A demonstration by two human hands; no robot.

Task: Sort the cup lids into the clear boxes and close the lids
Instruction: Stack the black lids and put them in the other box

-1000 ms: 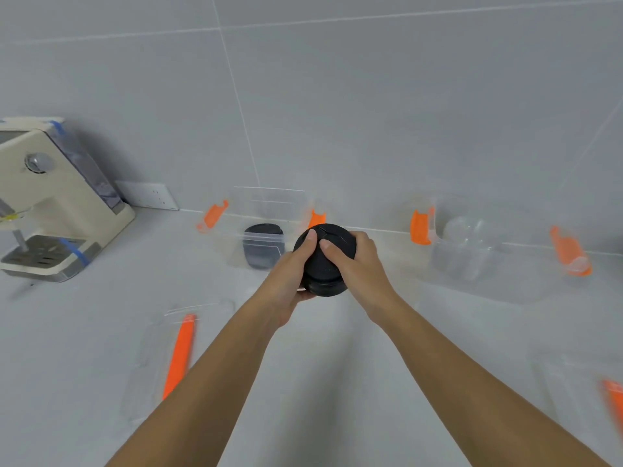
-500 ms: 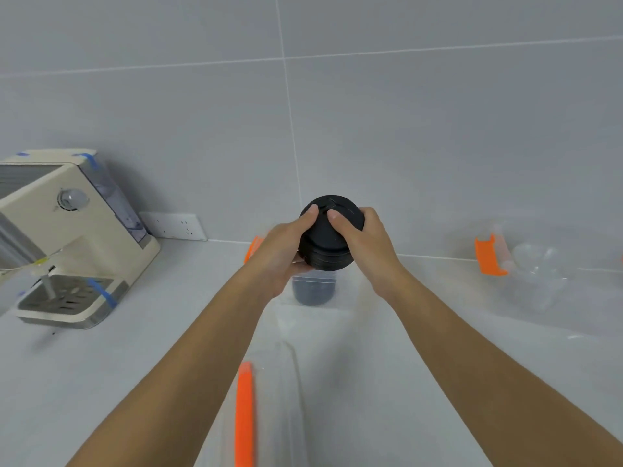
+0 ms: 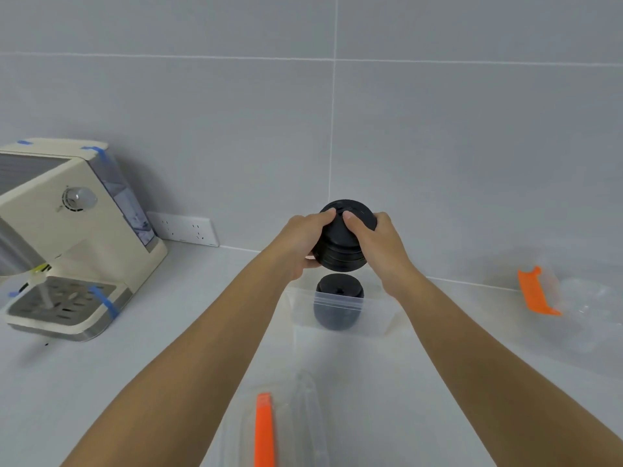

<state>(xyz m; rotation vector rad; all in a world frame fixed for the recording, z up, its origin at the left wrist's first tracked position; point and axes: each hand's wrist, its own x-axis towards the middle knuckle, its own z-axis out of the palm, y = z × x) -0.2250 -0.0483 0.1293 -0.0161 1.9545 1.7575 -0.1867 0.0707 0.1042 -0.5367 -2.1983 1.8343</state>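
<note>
Both hands, left (image 3: 301, 244) and right (image 3: 377, 246), clasp a stack of black plastic cup lids (image 3: 342, 241) above an open clear plastic box (image 3: 377, 318) on the counter (image 3: 168, 348); fingers hide the stack's sides. Another black stack (image 3: 338, 306) sits inside. A cream coffee machine (image 3: 67, 237) stands far left.

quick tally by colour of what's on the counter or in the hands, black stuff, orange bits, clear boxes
Black stacks of cup lids: 2, one held in the left hand and right hand, one in the middle clear plastic box
Orange latch pieces: 2, near one, right one
Clear plastic boxes: 2, the other at right
Cream coffee machine: 1
Total: 7
</note>
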